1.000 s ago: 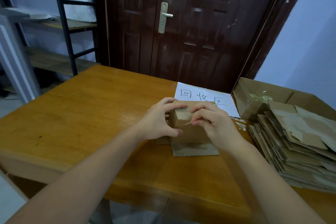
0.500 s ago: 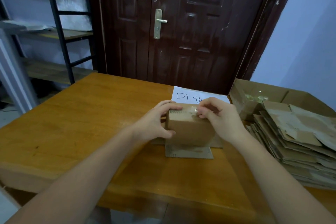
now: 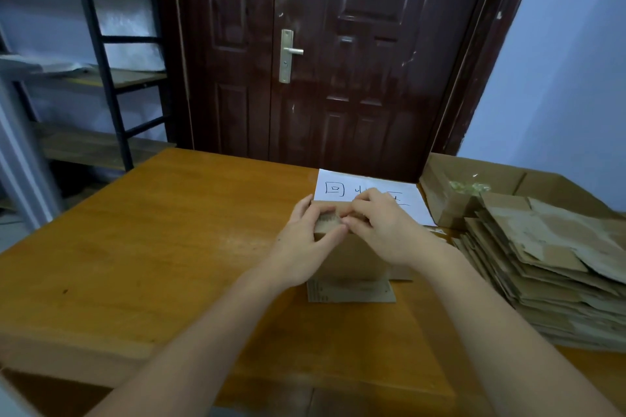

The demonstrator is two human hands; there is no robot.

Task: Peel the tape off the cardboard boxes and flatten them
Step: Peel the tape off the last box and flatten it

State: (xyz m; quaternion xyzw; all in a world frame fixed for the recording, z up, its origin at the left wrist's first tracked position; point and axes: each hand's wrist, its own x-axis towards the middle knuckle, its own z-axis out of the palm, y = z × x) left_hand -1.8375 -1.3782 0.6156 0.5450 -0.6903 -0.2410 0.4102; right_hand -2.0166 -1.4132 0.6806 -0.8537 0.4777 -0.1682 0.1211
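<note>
I see left hand (image 3: pixel 306 240) gripping box (image 3: pixel 352 257) at its left top edge; right hand (image 3: pixel 382 230) fingers curled on top, pinch unclear. Flattened stack (image 3: pixel 555 264) right of grip.

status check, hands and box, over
Left hand grips the box at its top left. Right hand picks at the top edge. Box upright on the table, not flattened. Nothing in the way.

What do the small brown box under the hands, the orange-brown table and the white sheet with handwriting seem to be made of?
Small brown box: matte corrugated cardboard, judging by its dull brown faces and folded-out flap. Orange-brown table: apparently wood or wood veneer with a smooth varnish; grain streaks and a soft sheen show. White sheet: thin paper, lying flat with dark pen strokes.
</note>
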